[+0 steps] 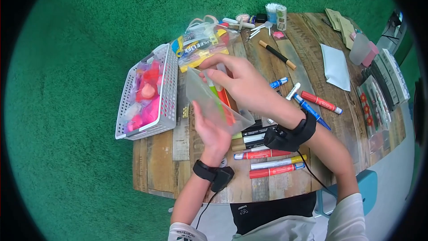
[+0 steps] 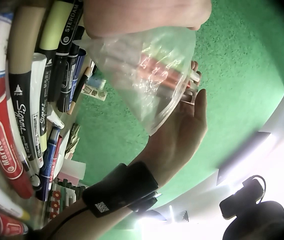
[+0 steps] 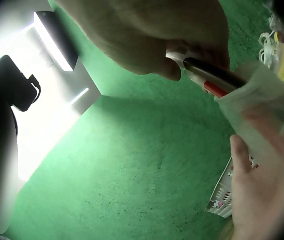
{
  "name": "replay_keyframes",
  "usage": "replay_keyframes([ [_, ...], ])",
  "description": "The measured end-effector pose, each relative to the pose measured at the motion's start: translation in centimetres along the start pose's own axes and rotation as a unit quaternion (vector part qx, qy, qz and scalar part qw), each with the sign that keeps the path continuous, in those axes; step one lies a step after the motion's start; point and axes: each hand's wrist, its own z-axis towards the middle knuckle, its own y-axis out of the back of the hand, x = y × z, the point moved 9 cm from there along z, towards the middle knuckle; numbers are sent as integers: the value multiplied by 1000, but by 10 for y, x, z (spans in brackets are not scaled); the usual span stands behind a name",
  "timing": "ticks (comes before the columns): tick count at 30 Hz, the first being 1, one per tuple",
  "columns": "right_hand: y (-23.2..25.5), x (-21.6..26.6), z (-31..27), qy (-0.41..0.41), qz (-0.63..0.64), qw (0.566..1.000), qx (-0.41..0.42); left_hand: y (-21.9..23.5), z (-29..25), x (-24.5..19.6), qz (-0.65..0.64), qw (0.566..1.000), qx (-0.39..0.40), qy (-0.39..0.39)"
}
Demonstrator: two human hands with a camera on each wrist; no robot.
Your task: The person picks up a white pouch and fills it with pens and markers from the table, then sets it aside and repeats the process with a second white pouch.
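My left hand (image 1: 211,135) holds a frosted translucent plastic bag (image 1: 199,94) tilted above the wooden table, its thumb along the near side. The bag's mouth faces my right hand (image 1: 245,82). With bent fingers, my right hand grips the ends of several markers that stick out at the mouth; in the right wrist view a dark marker (image 3: 214,72) and a red marker (image 3: 215,89) show there. Their lower parts, including a red marker (image 1: 227,107) and a green one, show through the plastic. In the left wrist view, the right fingertips are partly hidden behind the bag's edge.
Several markers lie near me, among them a red marker (image 1: 272,171). A white basket (image 1: 168,93) of colourful packets stands at left. Behind are a zip bag (image 1: 200,44) and a black-and-tan marker (image 1: 277,55). A white packet (image 1: 335,67) and card stacks lie right.
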Motion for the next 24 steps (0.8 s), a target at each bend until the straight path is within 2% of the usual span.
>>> replay_keyframes([
  [1, 1, -1, 0, 0, 1, 1000, -1, -1, 0, 1, -11, 1000, 9, 6],
  [3, 6, 8, 0, 63, -42, 997, -27, -3, -1, 1, -21, 1000, 17, 11],
  [7, 5, 9, -1, 91, -64, 993, -37, -6, 0, 2, -11, 999, 35, 8],
  [9, -3, 13, -3, 112, -162, 980, -7, -7, 0, 1, -7, 999, 35, -1],
  [12, -6, 18, -7, 116, -153, 981, 13, -9, -1, -1, -5, 999, 43, -5],
  [14, -3, 20, -6, 119, -146, 982, 23, -14, -5, 3, -40, 997, 64, 32],
  [16, -2, 21, -5, 122, -139, 982, 31, -18, -5, 2, -41, 996, 73, 30],
  [18, -2, 32, -7, 187, -171, 967, 22, -21, -6, 2, -42, 995, 83, 29],
  [22, -2, 31, -10, 237, -219, 946, 9, -22, -7, 7, -2, 997, 62, 38],
  [24, -1, 38, -15, 285, -246, 926, -26, -21, -8, 7, -1, 998, 46, 35],
])
